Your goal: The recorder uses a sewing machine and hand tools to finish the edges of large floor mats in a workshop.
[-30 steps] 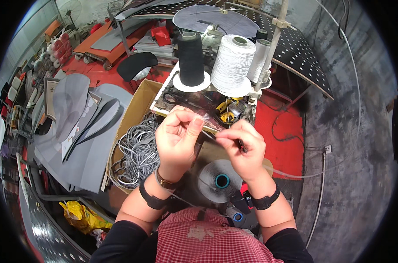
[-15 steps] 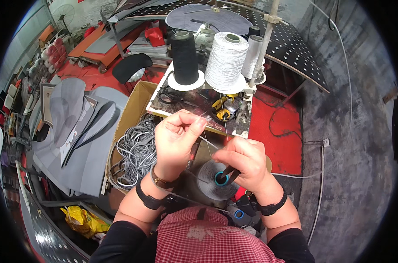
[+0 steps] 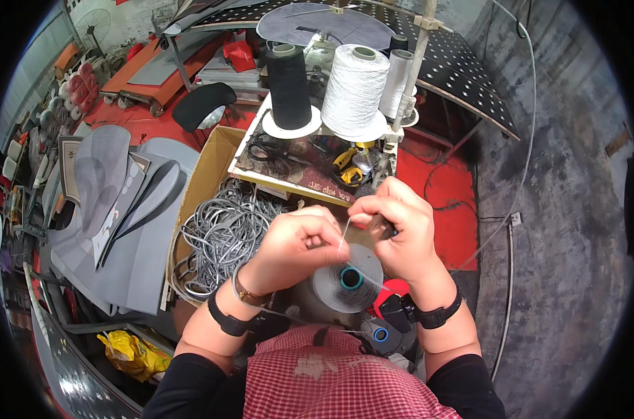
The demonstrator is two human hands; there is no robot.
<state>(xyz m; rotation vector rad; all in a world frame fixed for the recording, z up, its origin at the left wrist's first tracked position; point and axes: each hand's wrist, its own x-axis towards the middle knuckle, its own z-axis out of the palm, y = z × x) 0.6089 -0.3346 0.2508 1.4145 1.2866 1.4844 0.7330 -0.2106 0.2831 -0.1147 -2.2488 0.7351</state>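
Note:
My left hand (image 3: 294,246) is closed, thumb and finger pinching one end of a short pale thread (image 3: 344,234). The other end runs up into the pinched fingertips of my right hand (image 3: 399,227), which also keeps a dark tool (image 3: 388,228) tucked in its palm. Most of that tool is hidden, so its kind does not show. A blurred grey strand trails below the hands. Beneath them a grey thread cone (image 3: 348,297) with a blue core stands upright, partly covered by my left hand.
Beyond the hands, a worktable (image 3: 243,162) carries a black thread cone (image 3: 289,91), a white thread cone (image 3: 355,91) and scissors (image 3: 268,150). A cardboard box (image 3: 215,150) of tangled grey cord (image 3: 222,241) stands at left. A grey wall (image 3: 561,244) bounds the right.
My left hand has come down and to the right; my right hand has risen. The dark tool, pointing down over the grey cone before, is now mostly hidden in my right palm.

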